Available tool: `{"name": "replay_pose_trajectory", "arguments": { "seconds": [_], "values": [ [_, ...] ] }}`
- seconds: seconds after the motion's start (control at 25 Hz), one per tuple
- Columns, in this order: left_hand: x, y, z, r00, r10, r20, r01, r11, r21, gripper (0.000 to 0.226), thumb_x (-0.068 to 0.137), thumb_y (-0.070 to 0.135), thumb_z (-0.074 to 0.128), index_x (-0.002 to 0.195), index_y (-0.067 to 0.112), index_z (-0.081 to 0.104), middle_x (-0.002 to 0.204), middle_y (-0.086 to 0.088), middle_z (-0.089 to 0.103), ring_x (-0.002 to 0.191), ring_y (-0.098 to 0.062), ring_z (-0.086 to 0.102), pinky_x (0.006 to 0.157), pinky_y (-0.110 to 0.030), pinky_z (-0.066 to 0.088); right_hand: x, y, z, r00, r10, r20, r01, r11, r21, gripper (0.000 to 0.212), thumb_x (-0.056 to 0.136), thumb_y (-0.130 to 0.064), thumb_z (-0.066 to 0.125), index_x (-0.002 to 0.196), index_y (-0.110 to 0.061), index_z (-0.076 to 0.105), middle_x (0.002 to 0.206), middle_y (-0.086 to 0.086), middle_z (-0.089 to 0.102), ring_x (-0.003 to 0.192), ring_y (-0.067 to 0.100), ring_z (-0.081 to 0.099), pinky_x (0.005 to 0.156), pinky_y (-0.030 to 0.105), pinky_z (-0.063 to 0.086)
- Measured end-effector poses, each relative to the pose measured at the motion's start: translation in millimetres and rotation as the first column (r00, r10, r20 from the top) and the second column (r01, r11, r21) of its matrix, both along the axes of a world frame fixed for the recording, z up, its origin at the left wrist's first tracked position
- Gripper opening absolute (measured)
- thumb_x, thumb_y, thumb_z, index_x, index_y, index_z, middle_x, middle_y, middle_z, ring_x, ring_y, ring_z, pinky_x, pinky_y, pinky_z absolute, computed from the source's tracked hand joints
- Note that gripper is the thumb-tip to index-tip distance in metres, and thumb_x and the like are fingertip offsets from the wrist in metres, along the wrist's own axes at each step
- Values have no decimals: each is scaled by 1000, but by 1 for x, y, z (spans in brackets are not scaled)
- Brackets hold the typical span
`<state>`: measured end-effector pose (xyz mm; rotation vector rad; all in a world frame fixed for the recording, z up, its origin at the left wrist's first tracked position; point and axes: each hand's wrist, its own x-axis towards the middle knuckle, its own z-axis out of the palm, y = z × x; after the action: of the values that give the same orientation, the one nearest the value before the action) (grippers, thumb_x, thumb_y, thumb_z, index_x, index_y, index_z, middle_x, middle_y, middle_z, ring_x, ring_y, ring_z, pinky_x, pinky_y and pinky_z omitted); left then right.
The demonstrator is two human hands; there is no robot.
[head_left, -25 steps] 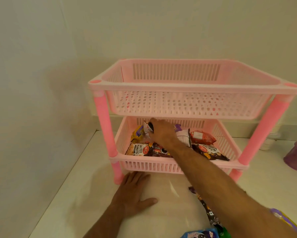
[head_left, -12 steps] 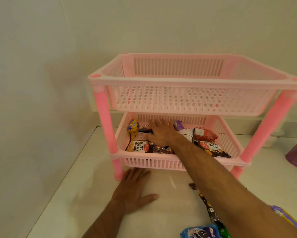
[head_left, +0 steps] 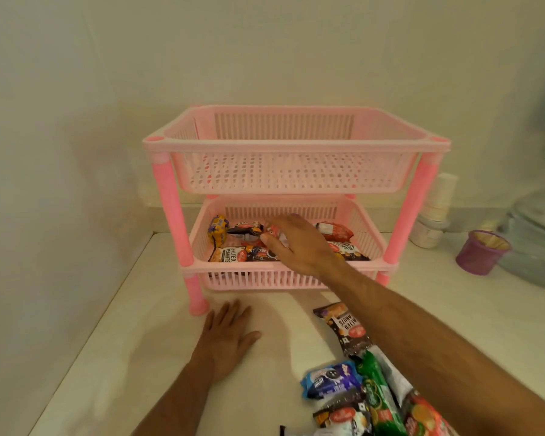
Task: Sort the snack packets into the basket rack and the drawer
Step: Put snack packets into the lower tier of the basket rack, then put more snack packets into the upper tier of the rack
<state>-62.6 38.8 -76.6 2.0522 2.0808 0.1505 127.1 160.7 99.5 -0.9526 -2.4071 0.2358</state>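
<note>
— Nearest, at 5 o'clock?
— A heap of crinkled foil snack packets (head_left: pixel 371 401) on the smooth, pale glossy countertop (head_left: pixel 132 366): a blue one (head_left: pixel 329 379), a long green one (head_left: pixel 379 394), an orange one (head_left: pixel 425 418). Just beyond, a dark flat packet of salted peanuts (head_left: pixel 348 329), partly under the right forearm.

— And at 6 o'clock?
— Left hand (head_left: pixel 225 336), lying flat on the countertop, fingers straight and together, gripping nothing.

— Further, towards 12 o'clock?
— Pink plastic basket rack (head_left: pixel 296 146), two rectangular tiers with slotted lattice walls, joined by round darker pink posts. Right hand (head_left: pixel 291 243) reaching over the front rim of the lower basket (head_left: pixel 264 278), fingers loosely spread above the packets there, released; fingertips blurred, so contact hard to judge.

— Inside the lower basket?
— Shiny packets lying flat: yellow-and-purple one (head_left: pixel 218 229) at the left, another salted peanuts pack (head_left: pixel 228 254) at the front left, a red pouch (head_left: pixel 332 231) at the right back. Upper basket (head_left: pixel 296 171) showing only its perforated floor.

— At 2 o'clock?
— A purple mesh cup (head_left: pixel 482 251), white stacked cups (head_left: pixel 436 206), a blurred clear container (head_left: pixel 535 243). Behind everything, a plain matte wall (head_left: pixel 264 48).
</note>
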Motion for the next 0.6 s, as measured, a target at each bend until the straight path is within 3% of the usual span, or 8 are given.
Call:
{"name": "replay_pose_trajectory", "arguments": {
  "seconds": [0.08, 0.28, 0.4, 0.48, 0.56, 0.6],
  "values": [
    [-1, -10, -2, 999, -11, 35, 10, 1000, 21, 64, 101, 61, 28, 158, 36, 15, 168, 5, 3, 155, -17, -1, 122, -39, -4, 32, -31, -4, 997, -2, -74, 0, 999, -36, 33, 99, -52, 43, 111, -27, 60, 106, -2, 67, 98, 19, 59, 85, 36, 46],
    [17, -36, 17, 958, 43, 283, -42, 999, -8, 62, 98, 63, 38, 152, 32, 36, 164, 5, 24, 153, -15, 13, 124, -42, 0, 129, -92, -37, 990, -130, -46, 125, 987, -100, 53, 97, -60, 43, 131, -22, 58, 131, -6, 63, 119, 10, 55, 97, 34, 47],
    [57, -59, 49, 904, -42, 426, 11, 997, 76, 86, 83, 82, 40, 150, 28, 39, 157, 3, 39, 146, -17, 32, 121, -40, 20, 185, -114, -52, 998, -69, 5, 69, 987, -146, 63, 88, -70, 49, 139, -33, 48, 140, -15, 51, 128, 0, 43, 106, 37, 41],
    [96, -82, 64, 900, -234, 367, 202, 972, 123, 105, 68, 97, 38, 155, 39, 23, 163, 7, 26, 150, -15, 20, 123, -42, 14, 218, -119, -60, 995, 34, 92, -19, 986, -165, 84, 79, -76, 57, 149, -35, 35, 156, -12, 35, 143, 6, 29, 116, 40, 29],
    [138, -103, 72, 876, -419, 237, 418, 907, 59, 118, 55, 101, 43, 153, 53, -1, 167, 9, 3, 153, -17, -4, 122, -55, -2, 244, -121, -71, 971, 61, 230, -16, 981, -195, 106, 69, -85, 56, 155, -36, 19, 165, -8, 14, 152, 16, 11, 120, 46, 15],
    [158, -110, 69, 867, -472, 160, 477, 879, 14, 120, 53, 99, 52, 151, 57, -3, 168, 8, -1, 152, -20, -8, 119, -61, -4, 253, -122, -78, 947, 52, 318, 19, 977, -214, 113, 65, -91, 52, 156, -41, 9, 166, -8, 2, 153, 19, 0, 121, 51, 6]
  ]
}}
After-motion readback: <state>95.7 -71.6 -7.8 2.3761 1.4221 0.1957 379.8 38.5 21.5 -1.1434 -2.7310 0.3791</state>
